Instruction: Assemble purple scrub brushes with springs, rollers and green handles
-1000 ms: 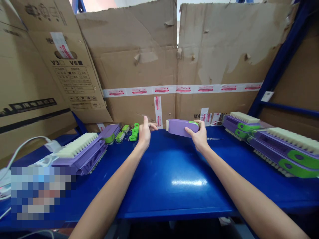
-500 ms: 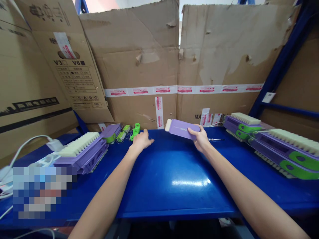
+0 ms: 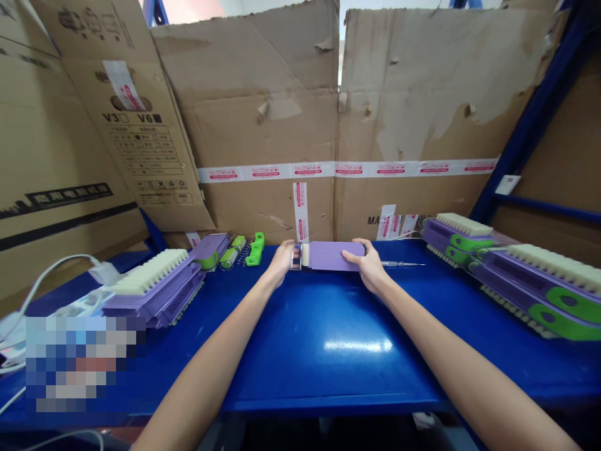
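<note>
My right hand [image 3: 370, 266] grips the right end of a flat purple plastic casing [image 3: 331, 255], held level above the blue table. A cream-coloured end piece [image 3: 305, 255] shows at the casing's left end. Between the fingers of my left hand [image 3: 280, 263] is a small clear plastic frame [image 3: 296, 257], close beside that cream end; whether they touch I cannot tell. Left of this hand lies a green plastic bracket [image 3: 255, 249], with small metal screws [image 3: 243, 252] and green-and-clear parts [image 3: 228, 257] alongside.
Purple-and-green brush-like units stand at left [image 3: 154, 282] and right [image 3: 544, 282]. A thin screwdriver [image 3: 402, 264] lies behind my right hand. White power strip and cables [image 3: 89, 304] occupy the left side. Cardboard sheets [image 3: 263, 125] wall off the blue table's [image 3: 310, 351] back.
My left hand has moved right, from beside the green bracket to the casing's cream end, with the clear frame now visible in it. The casing has come level and slightly lower.
</note>
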`<state>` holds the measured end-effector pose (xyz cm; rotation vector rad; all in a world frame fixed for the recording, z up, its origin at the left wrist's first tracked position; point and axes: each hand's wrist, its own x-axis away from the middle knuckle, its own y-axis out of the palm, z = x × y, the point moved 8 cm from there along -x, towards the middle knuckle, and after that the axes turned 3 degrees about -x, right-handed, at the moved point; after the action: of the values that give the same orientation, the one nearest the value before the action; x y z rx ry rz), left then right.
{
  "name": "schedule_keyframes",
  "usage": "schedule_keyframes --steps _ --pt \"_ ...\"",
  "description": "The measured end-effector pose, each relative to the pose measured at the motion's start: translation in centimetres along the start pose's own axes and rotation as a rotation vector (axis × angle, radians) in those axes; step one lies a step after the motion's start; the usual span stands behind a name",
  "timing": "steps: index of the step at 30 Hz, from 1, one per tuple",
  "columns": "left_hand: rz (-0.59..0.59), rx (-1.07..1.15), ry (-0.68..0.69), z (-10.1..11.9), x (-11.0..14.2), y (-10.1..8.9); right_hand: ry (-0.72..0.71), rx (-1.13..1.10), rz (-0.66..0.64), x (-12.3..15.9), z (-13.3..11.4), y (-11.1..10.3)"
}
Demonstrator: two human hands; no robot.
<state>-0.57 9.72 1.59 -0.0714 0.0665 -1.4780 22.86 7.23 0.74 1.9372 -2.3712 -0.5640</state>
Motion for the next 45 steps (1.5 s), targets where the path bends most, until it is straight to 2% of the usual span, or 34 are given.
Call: schedule_keyframes --steps 4,7,13,20,22,28,34,45 --pt "0.095 0.041 0.09 0.5 0.0 -0.9 -0.052 0.038 0.056 -0.5 -0.5 -0.9" --pt "0.148 0.063 0.064 0.0 0.1 -1.4 -0.066 0.049 0.036 -0.5 -0.9 -0.8" --pt "0.024 0.149 -0.018 -1.1 0.4 0.4 -0.039 0.016 -0.004 0.1 -1.1 0.2" --pt "-0.081 0.178 -0.026 -1.2 1.0 1.5 -0.04 0.065 0.042 -0.2 -1.0 -0.7" --pt "-0.109 0.204 0.0 -1.0 1.0 1.5 -0.041 0.067 0.045 -0.3 -1.0 -0.8" --pt "-0.08 0.239 0.142 -0.5 0.7 0.7 -0.1 0.139 -0.014 -0.3 -1.1 -0.4" --pt "-0.176 0.24 0.184 -0.2 0.9 1.6 -0.147 0.15 -0.042 -0.3 -1.7 -0.7" --pt "-0.175 0.173 0.269 0.9 0.7 1.0 -0.175 0.266 -0.154 -0.1 -1.9 -0.1"
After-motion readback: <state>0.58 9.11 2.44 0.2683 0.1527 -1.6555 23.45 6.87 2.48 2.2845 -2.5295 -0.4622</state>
